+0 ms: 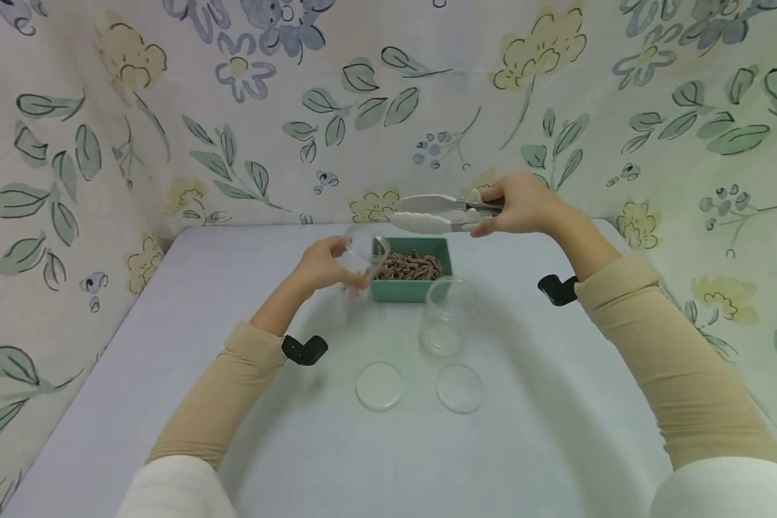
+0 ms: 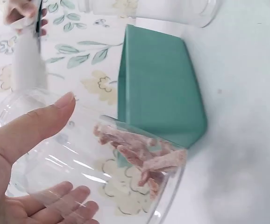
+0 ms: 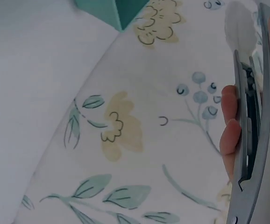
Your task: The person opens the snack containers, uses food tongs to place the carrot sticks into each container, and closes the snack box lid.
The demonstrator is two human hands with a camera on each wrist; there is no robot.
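Observation:
My left hand (image 1: 324, 265) holds a clear round jar (image 1: 367, 246), thumb on one side and fingers on the other. In the left wrist view several brown, powdery, stick-like pieces (image 2: 142, 151) lie inside the jar at its base. My right hand (image 1: 524, 203) grips metal tongs with white tips (image 1: 421, 222) above and behind a green box (image 1: 401, 291). The tips stand apart with nothing visible between them. Many brown twisted sticks (image 1: 411, 267) fill the box, and the held jar is by its left edge.
A second clear jar (image 1: 442, 334) stands in front of the box's right corner. Two clear round lids, a left lid (image 1: 378, 386) and a right lid (image 1: 459, 388), lie flat nearer the front of the white table (image 1: 388, 460). A flowered cloth (image 1: 466, 108) hangs behind.

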